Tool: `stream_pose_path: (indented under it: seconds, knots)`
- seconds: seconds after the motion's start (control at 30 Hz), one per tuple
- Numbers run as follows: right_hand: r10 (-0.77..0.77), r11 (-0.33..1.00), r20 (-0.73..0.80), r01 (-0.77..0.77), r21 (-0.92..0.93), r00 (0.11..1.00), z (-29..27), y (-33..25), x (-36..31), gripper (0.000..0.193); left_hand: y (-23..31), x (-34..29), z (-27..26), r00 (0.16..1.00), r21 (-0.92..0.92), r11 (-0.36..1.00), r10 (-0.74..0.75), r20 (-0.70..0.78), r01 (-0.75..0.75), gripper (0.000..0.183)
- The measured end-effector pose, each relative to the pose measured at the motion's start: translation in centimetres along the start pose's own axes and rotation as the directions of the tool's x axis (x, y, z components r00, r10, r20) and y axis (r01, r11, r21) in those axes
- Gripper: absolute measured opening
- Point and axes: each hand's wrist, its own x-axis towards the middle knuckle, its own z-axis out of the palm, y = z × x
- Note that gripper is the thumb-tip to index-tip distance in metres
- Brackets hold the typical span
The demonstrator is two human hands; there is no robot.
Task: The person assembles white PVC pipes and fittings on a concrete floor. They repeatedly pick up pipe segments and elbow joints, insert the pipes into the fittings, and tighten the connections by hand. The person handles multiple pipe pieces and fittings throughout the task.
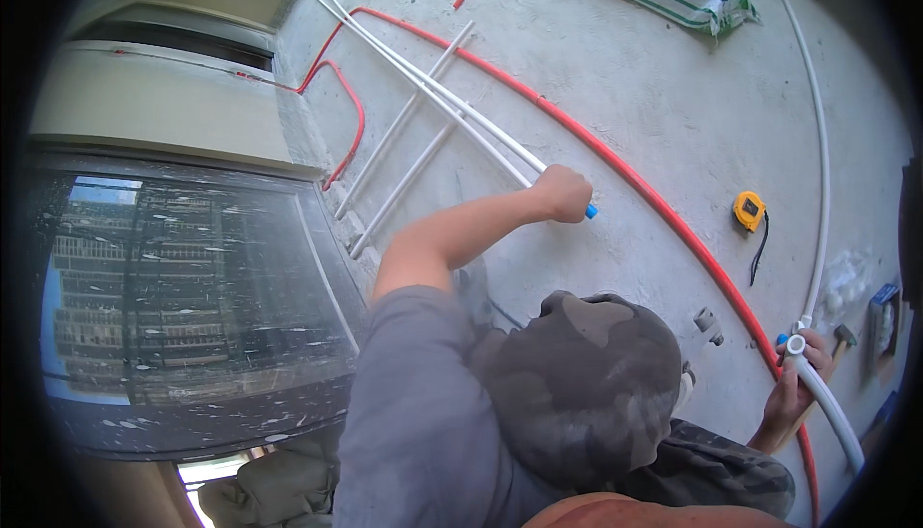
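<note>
Obs., head view.

- Left hand (562,193): arm stretched forward, fist closed round the near ends of two thin white pipes (433,95). A blue end piece (590,211) shows just past the knuckles. The pipes run away from this hand, up and to the left, across the concrete floor (654,95).
- Right hand (800,379): low and off to the right, wrapped round a thick white pipe (835,411) just below its white fitting (795,343). The rest of that pipe trails down and right, out of view.
- Between the hands: a red conduit (625,177) sweeps along the floor. A yellow tape measure (749,211) lies beyond it, nearer the right hand, and a small grey fitting (708,321) sits just left of that hand.
- Two more white pipes (399,167) lie on the floor under the held pair, left of the left hand.

Handling (judgement):
- Thin pipes look like light plastic. They are long, so held at one end they will likely sag and whip, and the far tips swing wide. A grip further in from the ends should steady them.
- Smooth, dusty surface; probably slippery under a loose fist.
- Thick pipe appears stiffer but bends visibly. Holding close behind the fitting, as now, gives the most control of that end.
- Not fragile, though the thin pipes could kink if levered hard.
</note>
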Motion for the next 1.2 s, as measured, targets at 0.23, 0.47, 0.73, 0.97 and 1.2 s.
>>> stream_pose_path:
  seconds: [0.23, 0.47, 0.73, 0.97, 1.2]
  knots:
    - [0.119, 0.993, 0.054, -0.118, -0.029, 0.991, -0.5, 0.6, -1.0, 0.030, -1.6, 0.9, 2.8, 0.998, -0.002, 0.999, 0.031, -0.061, -0.032, 0.018]
    - [0.170, 0.982, 0.073, -0.175, 0.072, 0.983, 1.0, 0.2, -1.0, 0.032, -1.8, -1.8, 0.6, 0.996, 0.082, 0.993, 0.088, 0.015, -0.089, 0.014]
    - [0.139, 0.988, 0.105, -0.144, 0.045, 0.985, 1.4, 1.5, -1.6, 0.030, -7.1, -1.5, 6.1, 0.978, 0.101, 0.980, 0.182, -0.102, -0.172, 0.015]
    - [0.139, 0.990, 0.103, -0.142, 0.024, 0.985, 1.8, 1.1, -1.5, 0.030, -5.2, -0.5, 5.9, 0.983, 0.005, 0.986, 0.164, -0.079, -0.164, 0.018]
    - [0.120, 0.989, 0.056, -0.115, -0.095, 0.991, 1.4, 2.4, -2.4, 0.030, -3.9, 0.4, 6.9, 0.985, -0.065, 0.984, 0.165, -0.060, -0.168, 0.021]
